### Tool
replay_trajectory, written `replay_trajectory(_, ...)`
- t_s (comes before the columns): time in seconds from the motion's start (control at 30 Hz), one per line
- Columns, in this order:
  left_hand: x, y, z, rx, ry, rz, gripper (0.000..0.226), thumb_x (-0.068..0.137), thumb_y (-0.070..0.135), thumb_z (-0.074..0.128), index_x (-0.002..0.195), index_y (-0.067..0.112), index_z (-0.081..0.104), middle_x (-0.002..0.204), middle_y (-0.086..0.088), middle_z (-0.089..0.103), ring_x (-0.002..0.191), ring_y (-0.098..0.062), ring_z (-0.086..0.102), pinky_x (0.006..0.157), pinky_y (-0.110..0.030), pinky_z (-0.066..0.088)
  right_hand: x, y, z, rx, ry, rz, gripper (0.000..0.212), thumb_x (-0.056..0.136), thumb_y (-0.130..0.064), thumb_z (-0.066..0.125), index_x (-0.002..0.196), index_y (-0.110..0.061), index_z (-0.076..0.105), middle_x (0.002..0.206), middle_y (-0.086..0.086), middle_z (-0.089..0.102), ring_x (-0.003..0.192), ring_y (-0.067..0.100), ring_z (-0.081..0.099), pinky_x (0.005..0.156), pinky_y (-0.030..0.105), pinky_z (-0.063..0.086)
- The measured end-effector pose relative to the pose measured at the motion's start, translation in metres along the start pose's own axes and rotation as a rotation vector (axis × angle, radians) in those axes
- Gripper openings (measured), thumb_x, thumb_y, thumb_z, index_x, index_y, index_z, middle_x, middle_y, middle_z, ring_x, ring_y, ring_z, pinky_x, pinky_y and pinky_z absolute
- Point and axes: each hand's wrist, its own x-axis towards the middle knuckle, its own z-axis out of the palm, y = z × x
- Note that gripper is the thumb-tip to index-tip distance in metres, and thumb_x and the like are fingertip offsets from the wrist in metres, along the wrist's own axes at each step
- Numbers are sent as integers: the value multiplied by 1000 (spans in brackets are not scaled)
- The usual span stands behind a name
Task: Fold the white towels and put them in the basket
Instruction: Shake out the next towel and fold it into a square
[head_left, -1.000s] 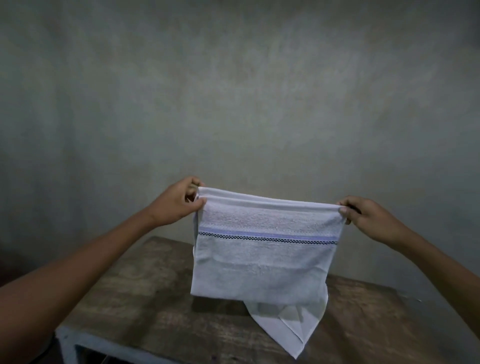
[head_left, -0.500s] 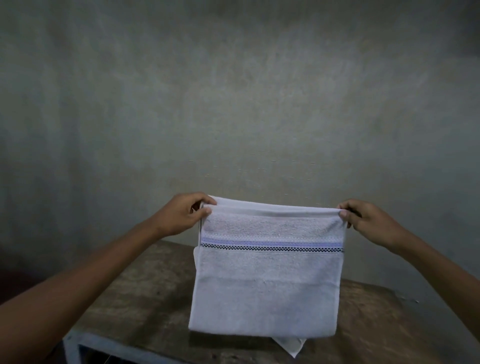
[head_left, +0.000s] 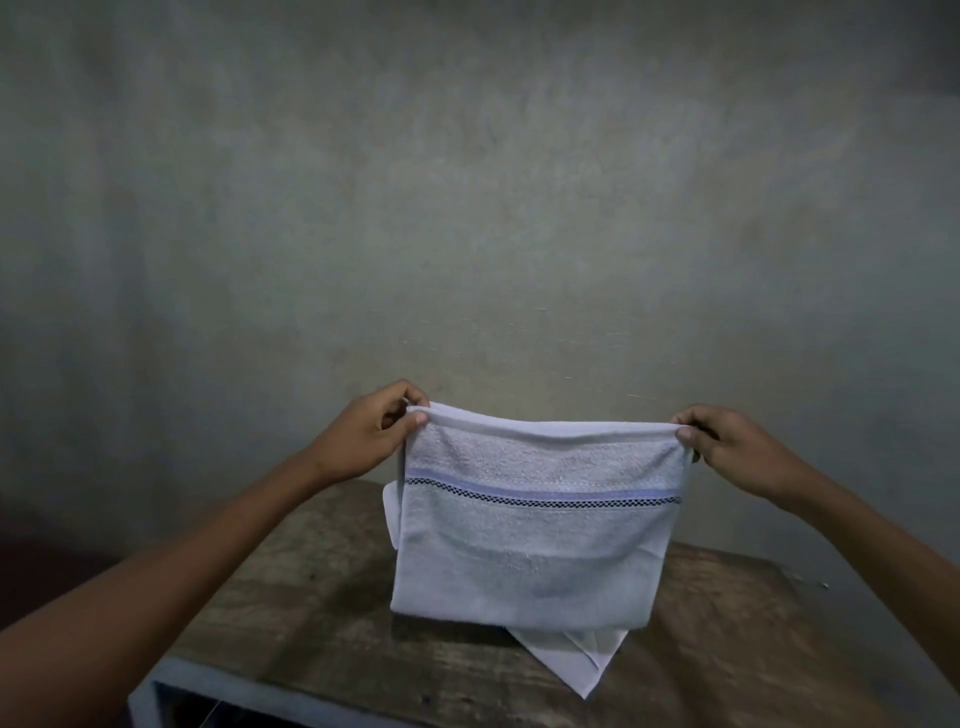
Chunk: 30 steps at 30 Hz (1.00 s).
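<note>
A white towel (head_left: 535, 540) with a blue and black checked stripe hangs doubled over in the air above the table. My left hand (head_left: 363, 436) pinches its upper left corner, and my right hand (head_left: 727, 447) pinches its upper right corner. The top edge sags a little between the hands. Below the towel's bottom edge, a pointed corner of white cloth (head_left: 576, 660) lies on the table; I cannot tell whether it belongs to the held towel or is a separate one. No basket is in view.
A worn wooden table (head_left: 311, 613) with a pale frame stands under the towel, close to a bare grey wall (head_left: 467, 208). Dark floor shows at the lower left.
The towel's bottom edge dropped half a second ago and has come back up, so more of the white corner below shows again. Both hands kept their pinch and moved slightly.
</note>
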Motion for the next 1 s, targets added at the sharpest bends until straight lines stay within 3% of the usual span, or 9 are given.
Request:
replay_trajectory(0.2, -5, -3, 14, -31, 61, -45, 4, 93, 28, 53, 92, 25, 54, 75, -13, 68, 62, -13, 57, 56, -25, 39, -3, 6, 1, -20, -8, 6, 15, 94, -2, 49, 88, -9, 61, 73, -3, 58, 65, 7, 50, 55, 7, 42)
replay_trajectory(0.4, -4, -4, 27, -96, 96, -76, 15, 93, 14, 54, 83, 25, 54, 80, 9, 58, 69, 5, 53, 64, -10, 41, -3, 15, 4, -24, -25, 3, 17, 94, -3, 48, 88, -11, 61, 74, -3, 58, 64, 9, 50, 54, 8, 41)
replay_trajectory(0.5, -2, -4, 31, -124, 119, -114, 14, 94, 15, 54, 83, 24, 53, 80, 6, 59, 69, -2, 54, 64, -17, 42, -5, 20, 2, -4, -25, 10, 17, 94, -4, 49, 87, -13, 61, 75, -1, 60, 66, 9, 53, 55, 9, 42)
replay_trajectory(0.6, -2, -2, 35, -152, 167, -137, 13, 94, 15, 54, 83, 22, 51, 82, 0, 62, 72, -8, 57, 64, -18, 44, -9, 24, -1, -5, -38, 20, 17, 94, -5, 49, 85, -14, 61, 72, -1, 59, 57, -1, 54, 53, 9, 41)
replay_trajectory(0.73, 0, 0, 39, -220, 204, -165, 11, 91, 12, 57, 83, 18, 53, 83, -3, 64, 69, -2, 59, 63, -13, 45, -14, 32, -6, -70, -48, 48, 19, 94, -9, 52, 81, -20, 60, 67, 2, 62, 57, 5, 56, 59, 21, 42)
replay_trajectory(0.9, 4, -5, 38, -309, 116, -228, 14, 88, 6, 61, 85, 19, 57, 85, 0, 66, 68, 7, 61, 64, -6, 44, -19, 34, -12, -75, -70, 58, 18, 92, -9, 55, 79, -19, 62, 62, 5, 65, 52, 1, 55, 56, 18, 40)
replay_trajectory(1.0, 10, -10, 31, -313, -34, -271, 19, 86, 4, 63, 94, 22, 63, 91, 6, 68, 78, 4, 62, 69, -5, 46, -22, 27, -20, 11, -123, 68, 13, 93, -7, 54, 84, -9, 63, 62, 5, 63, 51, -1, 53, 52, 13, 39)
